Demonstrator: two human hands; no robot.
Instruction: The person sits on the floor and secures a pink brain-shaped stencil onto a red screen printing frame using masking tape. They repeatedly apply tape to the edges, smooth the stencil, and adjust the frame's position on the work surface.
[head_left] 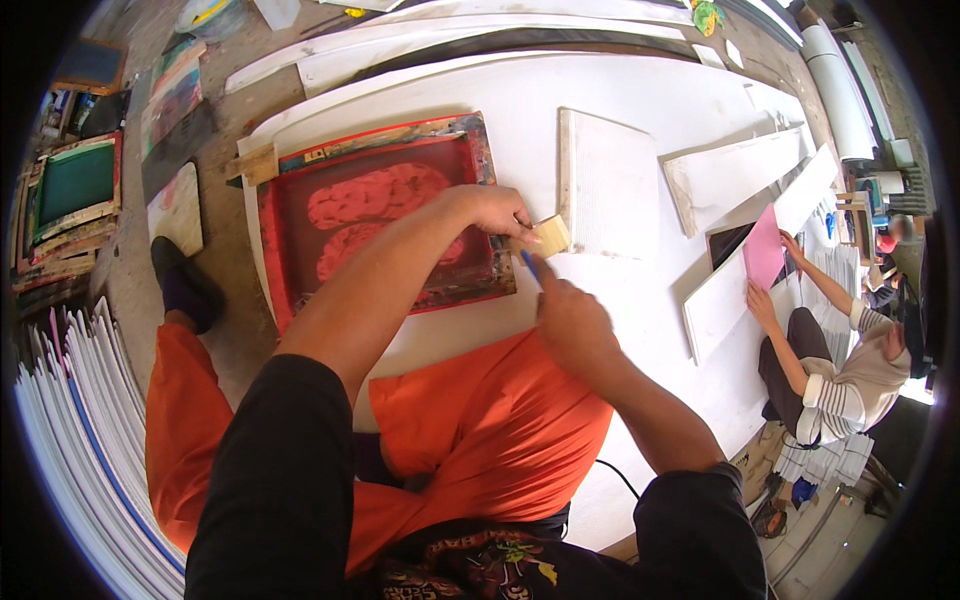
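A wooden-edged screen printing frame (pixel 375 215), coated red with a lighter patterned shape, lies on the white board in front of me. My left hand (pixel 497 212) reaches over its right corner, with closed fingers holding a small tan-yellow rectangular piece (pixel 554 234), its exact kind unclear. Just below, my right hand (pixel 578 325) is closed round a slim blue tool (pixel 531 263), whose tip points at the yellow piece. Its working end is too small to make out.
White panels (pixel 606 185) lie to the right of the frame. Further right, another person (pixel 835 370) handles a pink sheet (pixel 765 250) over white boards. Stacked white sheets (pixel 80 430) stand at the left, below a green screen frame (pixel 78 185).
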